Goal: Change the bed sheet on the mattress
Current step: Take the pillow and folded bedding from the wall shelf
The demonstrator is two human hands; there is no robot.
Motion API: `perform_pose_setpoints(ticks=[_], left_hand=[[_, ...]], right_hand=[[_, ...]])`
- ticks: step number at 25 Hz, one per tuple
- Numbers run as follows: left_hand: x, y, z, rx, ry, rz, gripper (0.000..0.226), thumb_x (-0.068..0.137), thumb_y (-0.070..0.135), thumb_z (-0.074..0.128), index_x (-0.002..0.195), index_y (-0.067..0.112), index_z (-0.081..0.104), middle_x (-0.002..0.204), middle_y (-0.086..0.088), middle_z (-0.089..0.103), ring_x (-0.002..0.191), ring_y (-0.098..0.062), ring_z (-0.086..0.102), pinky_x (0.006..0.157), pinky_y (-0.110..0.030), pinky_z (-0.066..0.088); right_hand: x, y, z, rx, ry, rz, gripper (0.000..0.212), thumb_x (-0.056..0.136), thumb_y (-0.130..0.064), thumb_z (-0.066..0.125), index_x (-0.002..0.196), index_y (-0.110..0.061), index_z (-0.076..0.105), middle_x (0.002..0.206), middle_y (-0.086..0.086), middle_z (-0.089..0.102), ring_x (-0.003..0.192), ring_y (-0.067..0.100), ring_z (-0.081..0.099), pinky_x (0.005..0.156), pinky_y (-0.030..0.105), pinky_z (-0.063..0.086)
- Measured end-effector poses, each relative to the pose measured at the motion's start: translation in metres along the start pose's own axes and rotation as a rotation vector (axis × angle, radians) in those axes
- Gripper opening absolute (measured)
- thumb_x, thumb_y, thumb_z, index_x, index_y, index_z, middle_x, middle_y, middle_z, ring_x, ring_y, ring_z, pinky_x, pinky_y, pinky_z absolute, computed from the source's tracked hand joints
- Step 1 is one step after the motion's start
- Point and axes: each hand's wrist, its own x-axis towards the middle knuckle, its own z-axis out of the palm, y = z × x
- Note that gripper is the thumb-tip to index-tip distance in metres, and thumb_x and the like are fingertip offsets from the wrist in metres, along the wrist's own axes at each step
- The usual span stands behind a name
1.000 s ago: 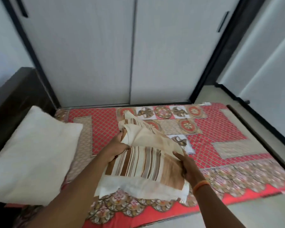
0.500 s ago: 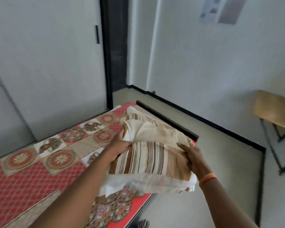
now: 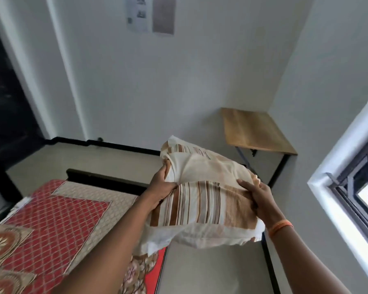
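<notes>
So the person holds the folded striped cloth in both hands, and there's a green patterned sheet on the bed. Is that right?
Not quite. The head view shows the sheet on the bed is red patterned, not green. The rest holds: the left hand and right hand both hold the folded striped cloth.

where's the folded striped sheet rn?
Head view, centre-right: the folded striped sheet is held in both hands, off the bed's right edge, before the wooden table.
</notes>
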Motion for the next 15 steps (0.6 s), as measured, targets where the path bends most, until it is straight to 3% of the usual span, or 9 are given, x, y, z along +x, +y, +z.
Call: perform_pose_setpoints(ticks=[1,4,8,10,12,15], left_hand=[[0.029,0.005,0.011,-0.005,-0.027,0.011,0.108,0.065,0.039,0.083,0.154,0.027,0.023,0.146,-0.001,0.048,0.13,-0.02,0.049,0.109,-0.041,0.043],[0.11,0.027,0.049,-0.017,-0.101,0.036,0.111,0.061,0.041,0.085,0.154,0.026,0.026,0.143,0.0,0.051,0.126,-0.018,0.052,0.107,-0.039,0.045],[0.221,0.045,0.109,-0.016,-0.131,0.068,0.095,0.077,0.023,0.082,0.154,0.024,0.027,0.139,-0.001,0.053,0.12,-0.017,0.055,0.101,-0.031,0.048],[0.281,0.058,0.144,-0.018,-0.147,0.062,0.092,0.079,0.021,0.08,0.154,0.026,0.027,0.139,0.001,0.053,0.12,-0.016,0.055,0.096,-0.025,0.048],[0.341,0.082,0.174,-0.013,-0.156,0.074,0.09,0.081,0.022,0.079,0.154,0.028,0.027,0.138,0.002,0.054,0.116,-0.013,0.056,0.085,-0.017,0.048],[0.428,0.115,0.214,-0.004,-0.171,0.131,0.087,0.084,0.019,0.076,0.154,0.027,0.026,0.14,0.003,0.052,0.117,-0.011,0.055,0.075,-0.008,0.044]], right_hand=[[0.02,-0.007,-0.009,0.009,0.029,-0.012,0.043,0.075,-0.019,0.082,0.116,-0.016,0.07,0.097,0.009,0.075,0.078,0.016,0.073,0.06,0.024,0.055],[0.087,-0.026,-0.039,0.025,0.099,-0.055,0.034,0.077,-0.015,0.08,0.11,-0.01,0.071,0.087,0.008,0.073,0.062,0.008,0.068,0.048,0.018,0.05],[0.186,-0.047,-0.081,0.051,0.138,-0.103,0.037,0.076,-0.014,0.08,0.113,-0.013,0.071,0.101,0.01,0.075,0.088,0.02,0.072,0.068,0.026,0.056],[0.243,-0.061,-0.107,0.052,0.16,-0.104,0.036,0.077,-0.014,0.08,0.112,-0.013,0.071,0.102,0.011,0.075,0.089,0.021,0.072,0.071,0.028,0.056],[0.303,-0.085,-0.13,0.056,0.166,-0.091,0.036,0.078,-0.014,0.079,0.112,-0.008,0.07,0.099,0.012,0.075,0.082,0.018,0.073,0.065,0.025,0.056],[0.388,-0.126,-0.163,0.027,0.199,-0.134,0.034,0.079,-0.012,0.078,0.11,0.0,0.067,0.072,0.002,0.073,0.057,0.009,0.068,0.047,0.019,0.05]])
